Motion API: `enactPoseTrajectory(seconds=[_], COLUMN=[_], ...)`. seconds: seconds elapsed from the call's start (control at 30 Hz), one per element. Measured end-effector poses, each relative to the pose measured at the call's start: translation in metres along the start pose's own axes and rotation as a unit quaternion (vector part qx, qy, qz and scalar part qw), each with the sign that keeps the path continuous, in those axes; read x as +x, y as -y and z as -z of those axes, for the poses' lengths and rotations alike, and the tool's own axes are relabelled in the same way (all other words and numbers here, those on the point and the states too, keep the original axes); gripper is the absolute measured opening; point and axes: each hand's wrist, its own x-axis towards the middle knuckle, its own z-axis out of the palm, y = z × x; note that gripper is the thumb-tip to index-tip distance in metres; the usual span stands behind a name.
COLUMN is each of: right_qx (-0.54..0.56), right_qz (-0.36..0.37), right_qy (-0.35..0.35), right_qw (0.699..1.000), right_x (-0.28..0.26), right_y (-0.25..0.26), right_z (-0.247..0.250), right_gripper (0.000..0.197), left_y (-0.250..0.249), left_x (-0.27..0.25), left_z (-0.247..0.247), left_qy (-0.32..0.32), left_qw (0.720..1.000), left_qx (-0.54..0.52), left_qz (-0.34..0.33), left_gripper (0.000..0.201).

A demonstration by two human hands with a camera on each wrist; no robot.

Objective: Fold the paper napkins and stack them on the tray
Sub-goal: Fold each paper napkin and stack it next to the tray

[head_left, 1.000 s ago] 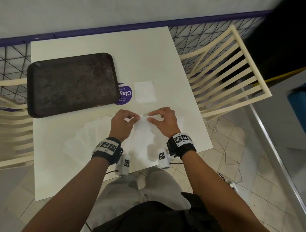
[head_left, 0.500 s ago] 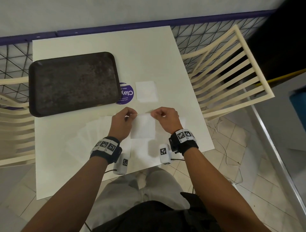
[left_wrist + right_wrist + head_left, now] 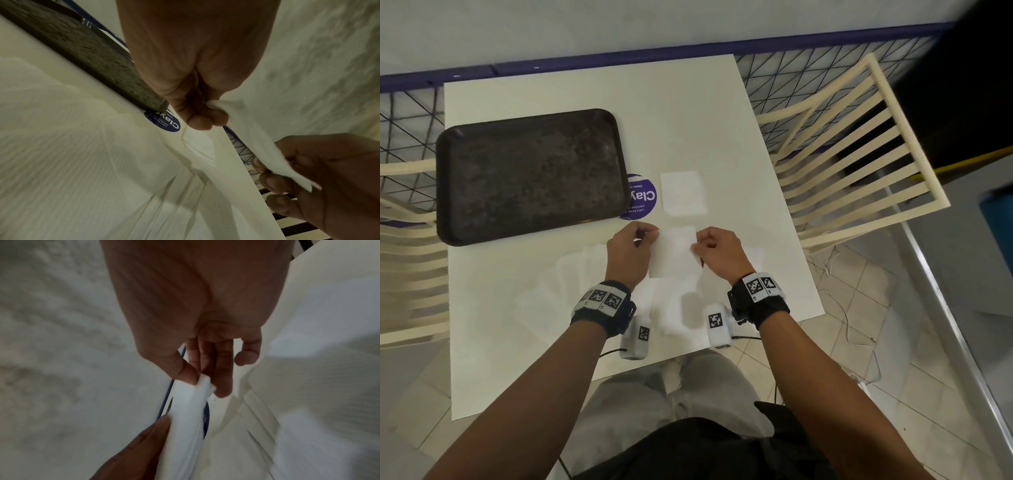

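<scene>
Napkin in hand (image 3: 677, 251): a thin white paper sheet, doubled over, held up just above the table (image 3: 585, 85) between both hands; its far edge is stretched taut and the rest hangs toward the person.
Left hand (image 3: 629, 251): fingers curled, thumb and fingertips pinching the napkin's far left corner, which bunches a little at the pinch in the left wrist view.
Right hand (image 3: 717, 253): thumb and fingers clamped on the far right corner; the little finger curls free.
Folded napkin (image 3: 683, 193): a small white square lying flat on the table just beyond the hands, beside a round purple sticker (image 3: 642, 198).
Loose napkins (image 3: 571, 274): unfolded white sheets fanned out on the table under and left of the hands.
Tray (image 3: 530, 174): dark, speckled, rounded corners, at the table's far left, covering part of the sticker.
Chair (image 3: 859, 154): cream, slatted, right of the table.
</scene>
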Motion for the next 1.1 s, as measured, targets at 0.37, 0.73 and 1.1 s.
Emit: enactPoseTrajectory(seconds=[0.37,0.73,1.1], right_qx=[-0.036,-0.104,-0.046], right_qz=[0.001,-0.022,-0.004], right_qy=[-0.119,-0.099,-0.111], right_qw=[0.992,0.989,0.993], right_x=[0.115,0.172,0.11], right_y=[0.024,0.028,-0.009], right_z=[0.017,0.01,0.025], right_gripper=[0.017,0.023,0.012], left_y=[0.012,0.027,0.018], left_x=[0.0,-0.003,0.002], left_z=[-0.015,-0.025,-0.033], left_qy=[0.097,0.128,0.156], left_qw=[0.988,0.983,0.979], left_qx=[-0.026,0.005,0.033], left_qz=[0.119,0.13,0.126], left_gripper=[0.021,0.011,0.014])
